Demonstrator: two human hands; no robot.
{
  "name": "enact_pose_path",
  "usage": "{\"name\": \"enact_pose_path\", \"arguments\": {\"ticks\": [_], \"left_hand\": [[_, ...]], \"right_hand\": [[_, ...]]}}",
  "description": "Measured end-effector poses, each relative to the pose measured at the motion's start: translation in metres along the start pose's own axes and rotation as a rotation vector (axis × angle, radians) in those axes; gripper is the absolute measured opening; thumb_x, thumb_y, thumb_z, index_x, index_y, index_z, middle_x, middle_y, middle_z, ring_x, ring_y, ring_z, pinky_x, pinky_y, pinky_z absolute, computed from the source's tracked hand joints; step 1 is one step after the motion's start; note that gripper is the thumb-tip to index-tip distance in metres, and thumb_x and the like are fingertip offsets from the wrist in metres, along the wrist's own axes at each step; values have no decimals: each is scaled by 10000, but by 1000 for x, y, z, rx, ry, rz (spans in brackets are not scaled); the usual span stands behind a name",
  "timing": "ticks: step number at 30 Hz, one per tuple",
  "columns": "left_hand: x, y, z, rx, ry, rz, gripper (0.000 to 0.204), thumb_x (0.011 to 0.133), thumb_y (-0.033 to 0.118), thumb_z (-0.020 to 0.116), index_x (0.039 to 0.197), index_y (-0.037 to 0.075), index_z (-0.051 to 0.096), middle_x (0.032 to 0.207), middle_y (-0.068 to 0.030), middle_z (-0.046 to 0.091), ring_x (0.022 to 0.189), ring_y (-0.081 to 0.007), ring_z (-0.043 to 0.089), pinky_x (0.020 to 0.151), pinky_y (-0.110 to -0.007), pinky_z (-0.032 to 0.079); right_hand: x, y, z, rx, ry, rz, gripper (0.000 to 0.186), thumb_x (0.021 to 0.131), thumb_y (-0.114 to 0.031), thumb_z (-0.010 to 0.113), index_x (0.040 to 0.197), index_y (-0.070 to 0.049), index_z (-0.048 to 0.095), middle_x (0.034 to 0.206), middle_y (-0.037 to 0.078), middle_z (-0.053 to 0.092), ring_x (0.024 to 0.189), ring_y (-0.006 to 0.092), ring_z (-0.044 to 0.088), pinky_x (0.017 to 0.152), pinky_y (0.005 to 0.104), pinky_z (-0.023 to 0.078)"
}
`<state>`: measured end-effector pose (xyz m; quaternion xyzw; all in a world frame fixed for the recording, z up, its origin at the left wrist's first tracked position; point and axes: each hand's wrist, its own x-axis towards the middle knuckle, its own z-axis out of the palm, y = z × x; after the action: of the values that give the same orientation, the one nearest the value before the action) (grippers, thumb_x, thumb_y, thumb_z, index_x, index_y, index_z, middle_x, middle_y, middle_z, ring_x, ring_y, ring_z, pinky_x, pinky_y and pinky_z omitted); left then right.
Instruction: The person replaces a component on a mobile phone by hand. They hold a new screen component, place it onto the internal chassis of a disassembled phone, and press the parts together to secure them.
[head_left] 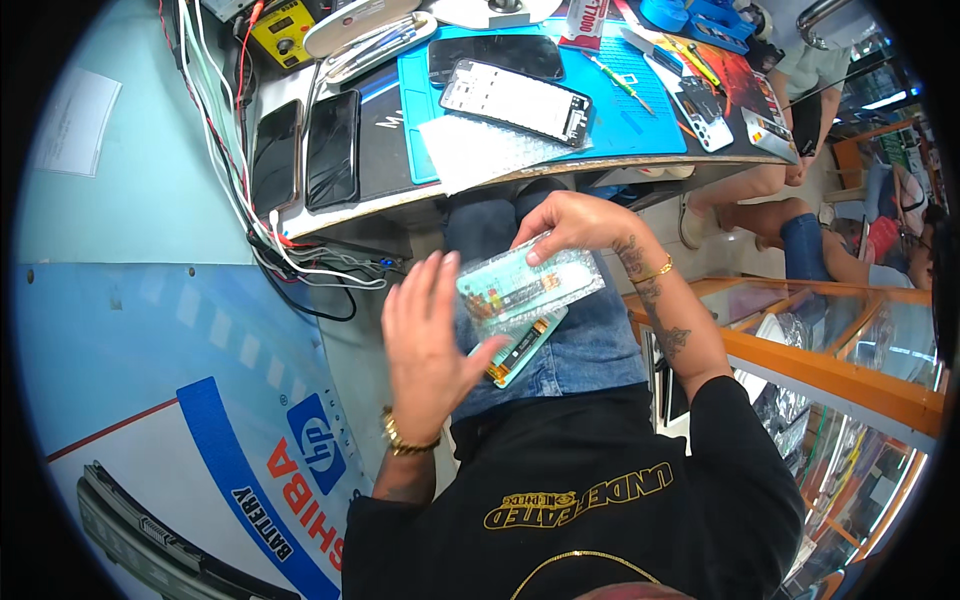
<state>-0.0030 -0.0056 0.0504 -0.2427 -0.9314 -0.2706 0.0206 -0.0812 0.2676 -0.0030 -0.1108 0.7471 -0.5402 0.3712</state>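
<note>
Above my lap, my right hand [575,225] pinches the upper edge of a clear bubble-wrap sleeve [580,278]. Through the plastic shows a flat, pale-green phone screen panel with coppery parts at its left end. My left hand [425,335] is beside the sleeve's left end, fingers stretched out and thumb apart, slightly blurred; whether it touches the plastic is unclear. Beneath the sleeve, a second phone screen panel [525,350] lies on my jeans, its black-and-gold ribbon cable facing up. The sleeve covers part of it.
On the workbench ahead, a lit phone screen [515,102] and bubble wrap [480,150] lie on a blue mat [640,125]. Two dark phones [332,150] rest left, near hanging cables [225,180]. A glass display case [850,350] stands right; people sit beyond the bench.
</note>
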Motion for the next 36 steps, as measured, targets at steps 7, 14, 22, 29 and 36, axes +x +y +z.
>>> {"name": "enact_pose_path", "arguments": {"ticks": [7,14,22,29,36], "left_hand": [[27,-2,44,-93,-25,60,991,557,212,887,1419,5,444,1219,-151,570,1099,-322,551,934,-444,423],[34,0,37,19,198,125,831,564,220,882,1308,47,554,1162,-123,580,1056,-302,557,902,-433,414],[38,6,25,82,252,248,840,570,191,868,1333,64,539,1186,-113,572,1095,-293,551,936,-455,378],[48,9,9,149,274,265,911,568,218,875,1388,71,509,1220,-96,545,1102,-276,527,923,-457,354],[43,3,2,163,165,175,1065,517,163,872,1462,36,397,1285,-157,499,1192,-308,479,1000,-476,315]], "right_hand": [[-8,-26,16,248,247,-77,291,894,-214,714,1123,-35,705,913,14,709,813,75,627,695,243,507],[-68,-20,44,597,569,-220,222,937,-166,671,1098,-13,680,951,35,687,825,83,640,662,228,530],[-71,-33,50,568,569,-148,154,930,-128,680,1003,8,693,888,6,678,760,57,609,677,225,513],[-55,-39,36,496,468,-202,131,920,-117,670,951,8,693,872,-28,632,793,45,544,715,215,434],[-58,-48,23,424,553,-264,156,916,-175,692,910,-22,717,809,-62,628,742,25,507,657,202,392]]}}
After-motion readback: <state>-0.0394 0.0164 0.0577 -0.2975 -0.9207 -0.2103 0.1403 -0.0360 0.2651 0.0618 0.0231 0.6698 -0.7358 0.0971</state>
